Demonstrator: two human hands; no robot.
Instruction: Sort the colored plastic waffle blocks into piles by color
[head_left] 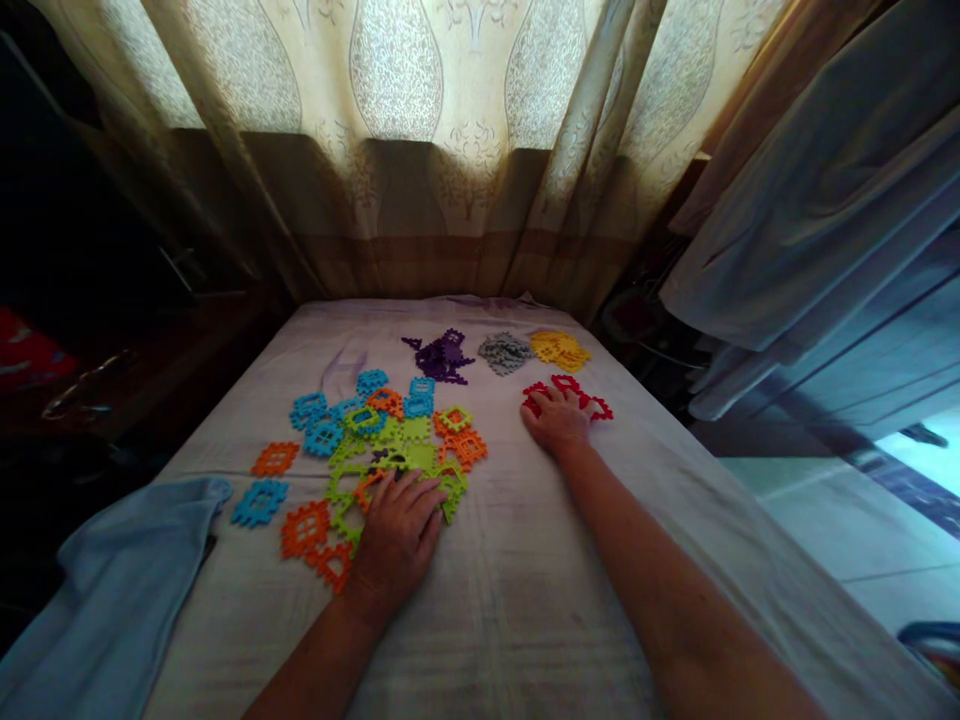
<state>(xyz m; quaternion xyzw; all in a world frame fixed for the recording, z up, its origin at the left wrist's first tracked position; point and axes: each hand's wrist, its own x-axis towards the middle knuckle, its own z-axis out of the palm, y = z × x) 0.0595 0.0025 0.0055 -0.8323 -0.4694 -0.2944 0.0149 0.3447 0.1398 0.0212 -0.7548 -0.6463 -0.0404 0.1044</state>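
Flat plastic interlocking tiles with notched edges lie on a cloth-covered surface. My left hand (397,535) rests palm down on the near side of a mixed pile, its fingers stretched over green tiles (420,457) and orange tiles (305,528). Blue tiles (323,437) make up the far left of that pile. My right hand (559,420) lies spread on a small group of red tiles (601,408), covering part of it. Beyond the hands sit separate heaps: purple tiles (444,356), grey tiles (505,353) and yellow tiles (559,350).
A pale sheet (517,600) covers the surface. Light blue cloth (135,580) hangs over its left edge. Behind the far edge falls a patterned curtain (450,190). Garments (810,200) hang at the right, above a tiled floor (847,525).
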